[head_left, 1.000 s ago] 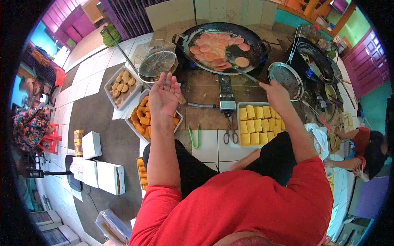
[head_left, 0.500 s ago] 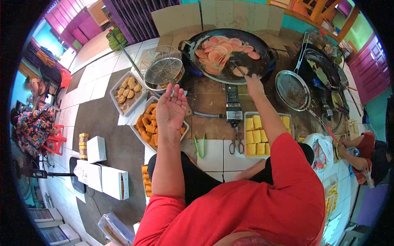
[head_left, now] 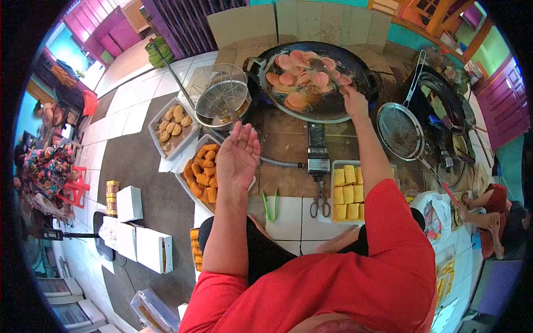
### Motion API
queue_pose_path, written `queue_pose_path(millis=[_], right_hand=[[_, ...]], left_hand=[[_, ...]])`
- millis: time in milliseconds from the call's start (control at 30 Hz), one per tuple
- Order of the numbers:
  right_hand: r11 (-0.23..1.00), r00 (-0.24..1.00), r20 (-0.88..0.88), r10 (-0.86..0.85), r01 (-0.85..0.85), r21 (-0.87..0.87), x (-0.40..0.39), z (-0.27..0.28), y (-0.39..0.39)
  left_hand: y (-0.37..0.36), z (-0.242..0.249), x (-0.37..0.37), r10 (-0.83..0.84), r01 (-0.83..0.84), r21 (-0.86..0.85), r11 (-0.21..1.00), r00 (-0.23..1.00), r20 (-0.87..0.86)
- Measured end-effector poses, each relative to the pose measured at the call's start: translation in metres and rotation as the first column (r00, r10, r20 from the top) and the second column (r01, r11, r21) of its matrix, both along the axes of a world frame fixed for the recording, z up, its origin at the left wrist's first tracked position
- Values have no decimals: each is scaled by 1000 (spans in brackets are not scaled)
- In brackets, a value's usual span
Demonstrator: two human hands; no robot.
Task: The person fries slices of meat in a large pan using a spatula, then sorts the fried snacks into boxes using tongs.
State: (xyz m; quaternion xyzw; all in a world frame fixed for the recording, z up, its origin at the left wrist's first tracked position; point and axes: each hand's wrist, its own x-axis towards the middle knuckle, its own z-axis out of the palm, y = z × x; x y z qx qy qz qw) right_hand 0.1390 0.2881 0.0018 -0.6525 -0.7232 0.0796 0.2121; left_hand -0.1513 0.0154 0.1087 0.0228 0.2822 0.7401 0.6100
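My right hand (head_left: 354, 103) is closed around the handle of a spatula (head_left: 328, 73), which reaches into a large black wok (head_left: 358, 69). Round, flat pink pieces (head_left: 296, 100) float in bubbling oil there. My left hand (head_left: 239, 158) is raised palm up with its fingers stretched, and I see nothing in it. It hangs over the edge of a tray (head_left: 214, 206) of orange-brown fried pieces (head_left: 202, 180). Just beyond its fingertips is a handle (head_left: 234, 116) lying over a round wire strainer (head_left: 222, 97) on a pot.
A box of yellow blocks (head_left: 348, 194), scissors (head_left: 320, 206) and green tongs (head_left: 270, 205) lie before me. Round buns (head_left: 175, 123) fill a tray at left. A mesh strainer (head_left: 400, 130) and second wok (head_left: 438, 91) stand right. Another person (head_left: 494, 216) sits far right.
The spatula has swung up and right through the wok, and the pink pieces have spread apart. My right hand has moved slightly right; my left hand stays raised, slightly lower.
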Motion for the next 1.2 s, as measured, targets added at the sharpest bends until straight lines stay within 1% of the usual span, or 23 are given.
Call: queue_pose_path(millis=[33, 167, 200, 300, 433, 533, 633, 667, 767, 800, 900, 1000, 1100, 1200], right_hand=[[999, 997, -73, -29, 31, 27, 7, 6, 0], [992, 991, -109, -81, 91, 84, 37, 21, 5], [988, 992, -92, -85, 96, 124, 44, 21, 11], [980, 992, -11, -130, 130, 152, 62, 19, 26], [982, 974, 130, -186, 179, 64, 69, 14, 51], [978, 977, 38, -209, 209, 24, 63, -2, 75], [994, 993, -17, -113, 113, -2, 43, -29, 107], [998, 998, -20, -60, 60, 19, 36, -42, 120], [989, 985, -158, -69, 46, -143, -6, -27, 113], [981, 971, -180, -159, 135, -137, -19, -31, 116], [998, 993, -117, 17, -11, 59, -36, -41, 111], [987, 974, 172, 145, -154, 38, -52, -28, 80], [982, 976, 102, 190, -191, -1, -51, -31, 48], [946, 952, 218, 214, -258, 197, -35, -40, 12]], left_hand=[[-1, 1, 2, -14, 14, 4, 1000, 1000, 3], [-4, 6, 8, -44, 44, 0, 999, 999, -3], [-4, 6, 9, -43, 43, -7, 999, 999, -8], [-4, 4, 9, -40, 40, -5, 999, 999, -2], [-2, 1, 8, -74, 74, -2, 997, 997, 8], [-1, 7, 15, -73, 73, -24, 997, 997, 3], [-1, 10, 19, -88, 88, -23, 996, 996, 2], [-1, 10, 19, -99, 99, -15, 995, 995, 9], [0, 10, 20, -95, 95, -30, 995, 995, 9], [0, 13, 21, -88, 89, -44, 995, 996, 8], [-2, 11, 18, -74, 73, -54, 996, 997, -5], [-3, 9, 15, -54, 53, -56, 997, 998, -17], [-5, 10, 12, -43, 42, -48, 998, 999, -21], [-9, 7, 9, -42, 42, -17, 999, 999, -14]])
